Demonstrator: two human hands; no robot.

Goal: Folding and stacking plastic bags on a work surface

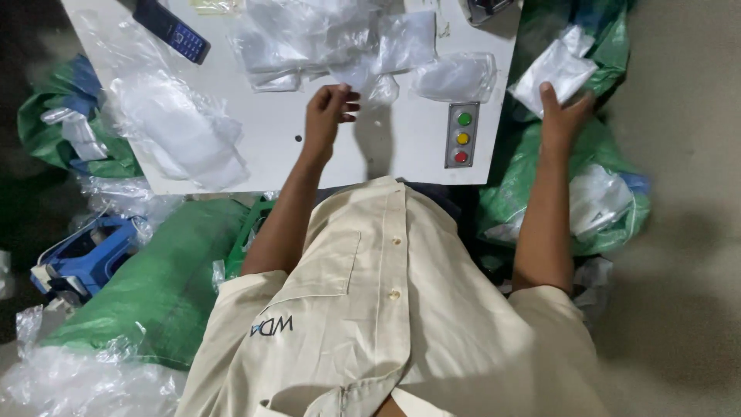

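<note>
The right hand reaches out past the right edge of the tabletop. Its grip is closed on a white packet, with the thumb on top of it. The packet sits over a green sack, at about 2 o'clock from the person's chest. It is tilted, and its long side runs from lower left up to upper right, toward 1 o'clock.

The left hand is on the tabletop at about 12 o'clock. Its fingers are curled in, so the grip is narrow. The fingertips touch the edge of a heap of clear bags, but I cannot tell if they pinch one.

A button box with green, yellow and red buttons lies between the two hands. A dark phone lies at 10 o'clock. A blue tool sits on the floor at 9 o'clock.
</note>
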